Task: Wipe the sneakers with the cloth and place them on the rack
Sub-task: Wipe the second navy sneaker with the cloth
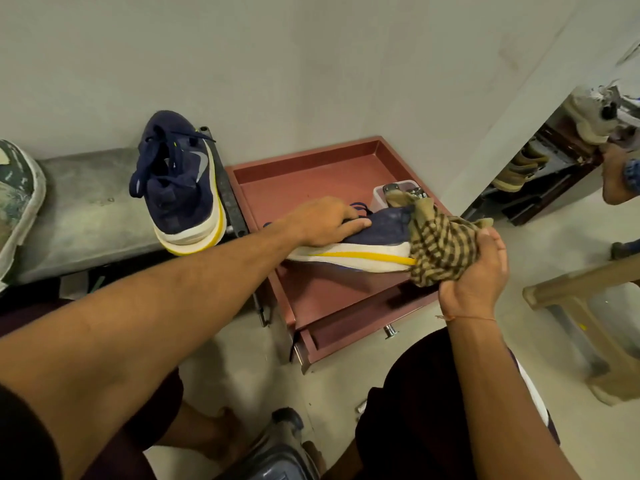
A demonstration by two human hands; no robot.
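A navy sneaker [377,237] with a white and yellow sole lies on its side over the reddish-brown cabinet top [304,174]. My left hand [329,221] grips its collar near the laces. My right hand [474,271] holds a bunched brown checked cloth [440,244] against the sneaker's toe. The second navy sneaker [180,181] stands upright on the grey bench [86,209] to the left, its heel toward me.
A small clear container [381,199] sits on the cabinet behind the sneaker. A drawer [346,327] below is slightly open. A worn patterned shoe [17,202] lies at the far left. A dark shoe rack [540,174] with shoes stands at the right, beside a wooden stool [588,306].
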